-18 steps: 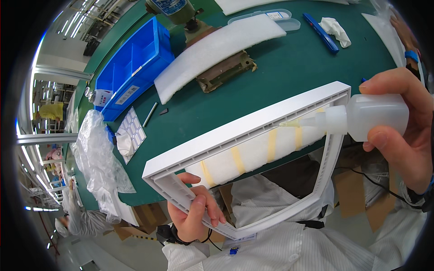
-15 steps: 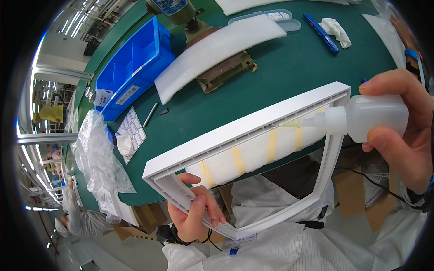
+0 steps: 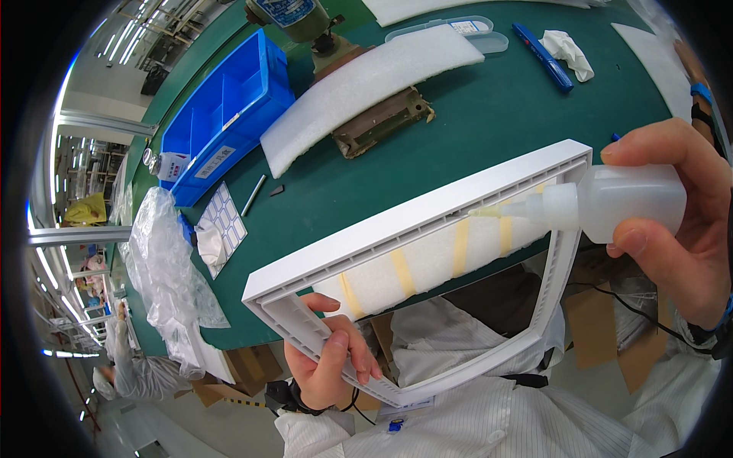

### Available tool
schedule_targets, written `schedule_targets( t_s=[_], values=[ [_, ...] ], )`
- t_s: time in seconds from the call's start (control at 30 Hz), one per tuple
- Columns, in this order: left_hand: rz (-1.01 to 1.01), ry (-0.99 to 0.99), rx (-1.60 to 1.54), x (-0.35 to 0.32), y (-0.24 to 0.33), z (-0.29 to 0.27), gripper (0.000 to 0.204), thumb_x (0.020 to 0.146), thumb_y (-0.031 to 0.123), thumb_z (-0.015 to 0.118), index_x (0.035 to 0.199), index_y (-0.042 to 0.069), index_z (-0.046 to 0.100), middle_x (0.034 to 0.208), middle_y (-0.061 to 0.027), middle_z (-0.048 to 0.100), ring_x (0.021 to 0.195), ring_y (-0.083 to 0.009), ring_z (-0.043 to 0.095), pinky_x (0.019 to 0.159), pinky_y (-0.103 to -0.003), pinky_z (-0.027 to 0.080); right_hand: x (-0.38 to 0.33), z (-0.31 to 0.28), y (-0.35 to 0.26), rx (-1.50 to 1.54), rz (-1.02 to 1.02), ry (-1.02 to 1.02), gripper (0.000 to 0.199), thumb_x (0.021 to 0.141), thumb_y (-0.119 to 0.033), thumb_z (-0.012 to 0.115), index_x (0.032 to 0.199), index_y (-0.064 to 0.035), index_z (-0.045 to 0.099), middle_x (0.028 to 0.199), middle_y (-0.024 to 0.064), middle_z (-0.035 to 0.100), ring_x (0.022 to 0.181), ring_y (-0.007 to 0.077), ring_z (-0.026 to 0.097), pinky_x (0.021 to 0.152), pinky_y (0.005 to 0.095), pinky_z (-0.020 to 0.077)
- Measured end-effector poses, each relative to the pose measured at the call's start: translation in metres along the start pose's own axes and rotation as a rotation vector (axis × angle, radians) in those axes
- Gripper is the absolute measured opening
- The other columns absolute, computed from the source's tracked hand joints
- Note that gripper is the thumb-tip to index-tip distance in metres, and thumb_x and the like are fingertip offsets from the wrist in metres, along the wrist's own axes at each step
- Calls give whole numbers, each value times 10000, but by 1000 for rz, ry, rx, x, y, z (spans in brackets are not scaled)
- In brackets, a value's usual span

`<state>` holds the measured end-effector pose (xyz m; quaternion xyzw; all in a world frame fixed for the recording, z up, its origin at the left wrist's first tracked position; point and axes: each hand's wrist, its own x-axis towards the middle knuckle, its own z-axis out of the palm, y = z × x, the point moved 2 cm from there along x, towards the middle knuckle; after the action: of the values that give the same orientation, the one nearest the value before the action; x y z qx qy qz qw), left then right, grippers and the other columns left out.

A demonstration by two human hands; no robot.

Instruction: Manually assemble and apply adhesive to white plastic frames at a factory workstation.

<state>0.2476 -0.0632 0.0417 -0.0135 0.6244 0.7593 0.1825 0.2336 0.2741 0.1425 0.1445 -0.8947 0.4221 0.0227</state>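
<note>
My left hand (image 3: 330, 353) grips the lower left corner of a white plastic frame (image 3: 427, 212), held tilted above the table's near edge. Small ribs line the frame's inner channel. In my right hand (image 3: 676, 229) is a translucent squeeze bottle (image 3: 634, 202), lying sideways between thumb and fingers. Its thin yellowish needle tip points left and sits at the channel of the frame's far side; whether it touches cannot be made out. Behind the frame's opening, a white foam pad (image 3: 427, 263) with yellow tape strips lies along the table edge.
A blue divided bin (image 3: 229, 114) stands at the far left beside a vise (image 3: 382, 122) topped by a white foam sheet (image 3: 374, 84). Clear plastic bags (image 3: 164, 267) lie at left. A blue marker (image 3: 542, 57) and crumpled tissue (image 3: 569, 55) rest at back right. Another person's arm (image 3: 696, 84) shows at right.
The bottle in my right hand has shifted very slightly left and down along the frame's channel. My left hand and the frame have hardly moved.
</note>
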Motion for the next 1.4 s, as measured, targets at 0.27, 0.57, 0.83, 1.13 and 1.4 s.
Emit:
schedule_targets(
  t_s=[0.27, 0.57, 0.83, 1.13, 1.4],
  values=[
    [-10, 0, -8, 1, 0, 0, 312, 935, 59, 464, 1219, 3, 347, 592, -121, 542, 442, -180, 536, 498, -363, 546, -2, 2, 5, 19, -12, 12, 355, 857, -156, 652, 1164, -10, 550, 995, 73, 625, 838, 95, 630, 671, 220, 528],
    [-13, -21, -24, 8, 2, -2, 305, 940, 44, 443, 1221, 2, 333, 583, -114, 535, 438, -177, 539, 488, -352, 543, -6, 24, 24, 422, 280, 132, 424, 868, -230, 655, 1202, -19, 499, 1046, 71, 589, 878, 127, 654, 712, 255, 578],
    [-74, -24, -95, 45, 15, 3, 340, 925, 10, 403, 1258, -2, 335, 599, -93, 491, 410, -162, 486, 417, -328, 501, -8, 40, 38, 917, 339, 220, 396, 901, -192, 601, 1234, -24, 468, 1128, 151, 633, 963, 224, 685, 820, 311, 563],
    [-169, -4, -254, 125, 28, 11, 292, 928, 97, 490, 1211, 35, 456, 737, -23, 479, 538, -86, 452, 523, -281, 463, -6, 33, 23, 915, 348, 236, 558, 901, -213, 585, 1376, 31, 425, 1231, 168, 588, 997, 232, 680, 827, 301, 571],
    [-165, -6, -380, 152, 20, 5, 245, 934, 111, 510, 1168, 48, 473, 764, -14, 487, 582, -84, 465, 565, -272, 461, -3, 32, 23, 914, 329, 220, 525, 894, -189, 586, 1355, 17, 442, 1225, 156, 598, 1005, 247, 682, 835, 311, 570]
  ],
)
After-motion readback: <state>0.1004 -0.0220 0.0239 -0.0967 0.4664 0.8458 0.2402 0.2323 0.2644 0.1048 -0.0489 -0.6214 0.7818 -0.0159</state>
